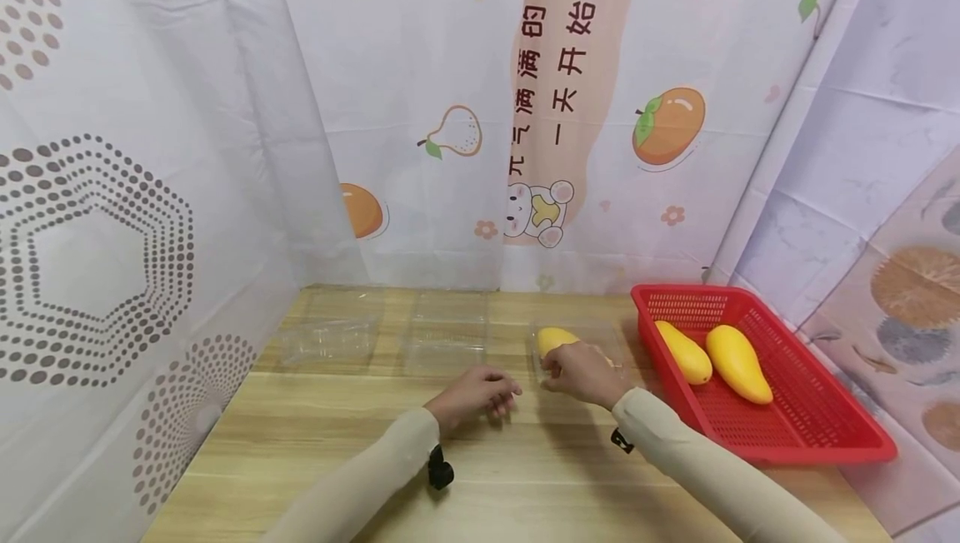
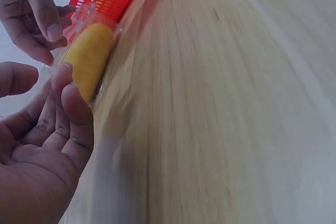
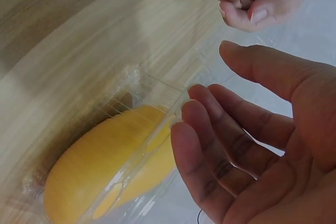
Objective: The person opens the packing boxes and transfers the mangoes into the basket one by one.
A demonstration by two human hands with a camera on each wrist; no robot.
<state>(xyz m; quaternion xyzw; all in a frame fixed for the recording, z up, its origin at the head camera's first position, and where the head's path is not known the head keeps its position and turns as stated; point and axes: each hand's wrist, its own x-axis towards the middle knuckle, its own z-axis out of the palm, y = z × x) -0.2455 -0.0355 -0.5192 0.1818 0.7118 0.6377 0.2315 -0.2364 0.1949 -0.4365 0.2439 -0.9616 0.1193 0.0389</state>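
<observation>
A yellow mango [image 1: 557,339] lies in a clear plastic box [image 1: 611,335] on the table, left of the red basket. My right hand [image 1: 585,372] is over the near side of this box. In the right wrist view its fingertips [image 3: 181,129] are at the box's clear edge; whether they touch it I cannot tell. The thumb stands apart from the fingers, with nothing pinched between. My left hand [image 1: 476,396] hovers over the table left of the box, its fingers loosely bent and holding nothing. The left wrist view shows the mango [image 2: 90,59] just beyond those fingers.
At the right stands a red perforated basket [image 1: 813,410] with two mangoes [image 1: 738,364] inside. Two more clear plastic boxes, one in the middle [image 1: 447,333] and one at the left [image 1: 330,341], stand along the back of the wooden table [image 1: 315,418]. Printed curtains [image 1: 420,43] enclose the table.
</observation>
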